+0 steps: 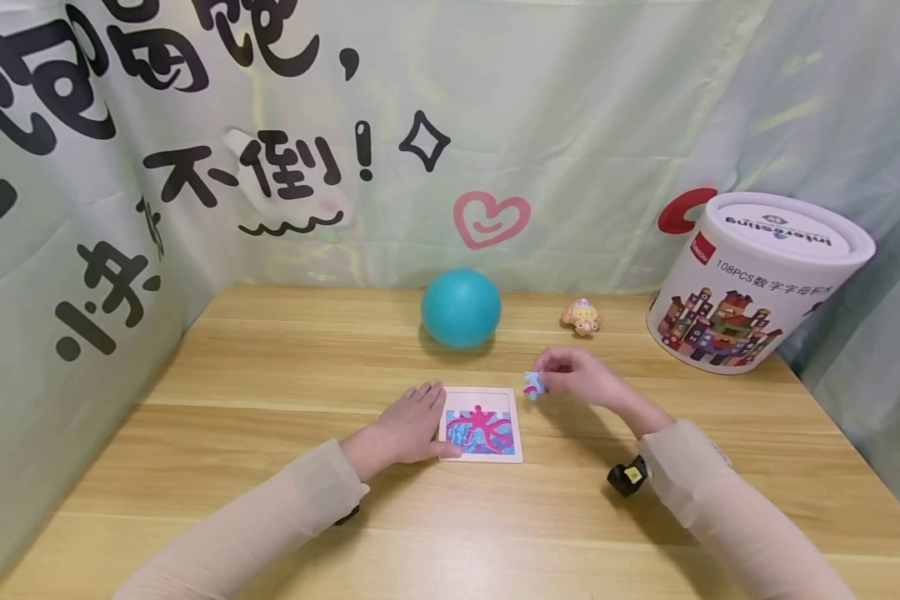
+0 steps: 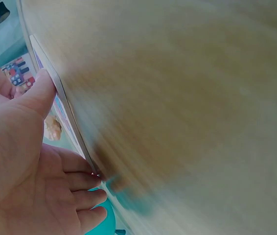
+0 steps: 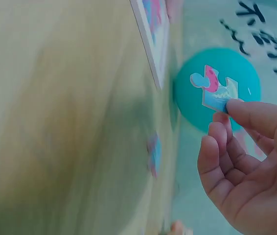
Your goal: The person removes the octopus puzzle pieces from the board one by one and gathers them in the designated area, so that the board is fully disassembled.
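Just right of the white-rimmed, square, pink-and-blue octopus puzzle [image 1: 482,427], your right hand [image 1: 581,377] pinches a thin blue-and-pink jigsaw piece [image 3: 216,92]; your left hand [image 1: 414,423], thumb spread, touches the puzzle's left side. Firm bracing and an edge-only pinch should aid alignment.

The square, flat puzzle tray [image 1: 518,421] has a pinkish-white border and a hot-pink octopus [image 1: 482,427] on mottled blue and purple in its near part. The small, flat puzzle piece [image 3: 219,93] at its right is light blue with a magenta patch. Beyond, the round ball [image 1: 461,308] is plain teal; far right, the white cylindrical tub [image 1: 720,287] carries a multicoloured castle print and red label. The wooden table [image 1: 307,358] is honey-brown with streaky grain; the pale-green cloth backdrop [image 1: 607,125] bears black characters and a pink heart [image 1: 491,193].
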`<state>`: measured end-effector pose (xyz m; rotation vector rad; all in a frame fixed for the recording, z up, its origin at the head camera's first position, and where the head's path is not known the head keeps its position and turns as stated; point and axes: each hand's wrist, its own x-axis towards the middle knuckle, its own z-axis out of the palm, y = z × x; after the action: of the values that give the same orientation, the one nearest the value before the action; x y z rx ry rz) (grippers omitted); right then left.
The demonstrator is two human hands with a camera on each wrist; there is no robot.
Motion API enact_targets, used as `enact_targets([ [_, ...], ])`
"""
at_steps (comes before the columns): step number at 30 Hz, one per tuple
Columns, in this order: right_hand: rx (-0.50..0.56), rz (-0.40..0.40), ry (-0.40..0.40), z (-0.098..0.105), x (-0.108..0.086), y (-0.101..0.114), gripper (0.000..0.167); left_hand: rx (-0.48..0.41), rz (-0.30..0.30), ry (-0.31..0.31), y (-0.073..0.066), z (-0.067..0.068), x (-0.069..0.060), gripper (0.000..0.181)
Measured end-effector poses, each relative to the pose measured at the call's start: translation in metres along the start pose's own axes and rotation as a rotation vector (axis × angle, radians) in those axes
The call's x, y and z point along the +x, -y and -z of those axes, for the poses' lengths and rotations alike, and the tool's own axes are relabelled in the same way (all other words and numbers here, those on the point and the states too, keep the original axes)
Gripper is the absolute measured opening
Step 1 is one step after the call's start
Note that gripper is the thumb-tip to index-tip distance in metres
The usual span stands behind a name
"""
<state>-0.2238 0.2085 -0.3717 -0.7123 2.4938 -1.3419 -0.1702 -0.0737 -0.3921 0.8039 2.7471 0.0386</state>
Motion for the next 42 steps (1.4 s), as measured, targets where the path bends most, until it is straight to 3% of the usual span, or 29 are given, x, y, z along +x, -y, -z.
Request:
enact_targets([
  [11, 0.004, -0.169, -0.121, 0.049, -0.036, -0.017, 0.021, 0.009, -0.003, -0.006, 0.001, -0.001, -0.001, 0.093],
  [20, -0.058, -0.259, -0.208, 0.080, -0.060, -0.046, 0.029, 0.012, -0.015, -0.015, 0.002, -0.001, -0.001, 0.092],
  [31, -0.070, -0.417, -0.184, 0.098, -0.073, -0.071, 0.031, 0.009, -0.015, -0.014, 0.002, -0.002, -0.001, 0.092],
  [42, -0.071, -0.476, -0.142, 0.106, -0.072, -0.086, 0.029, 0.002, -0.014, -0.012, 0.001, -0.002, 0.000, 0.091],
])
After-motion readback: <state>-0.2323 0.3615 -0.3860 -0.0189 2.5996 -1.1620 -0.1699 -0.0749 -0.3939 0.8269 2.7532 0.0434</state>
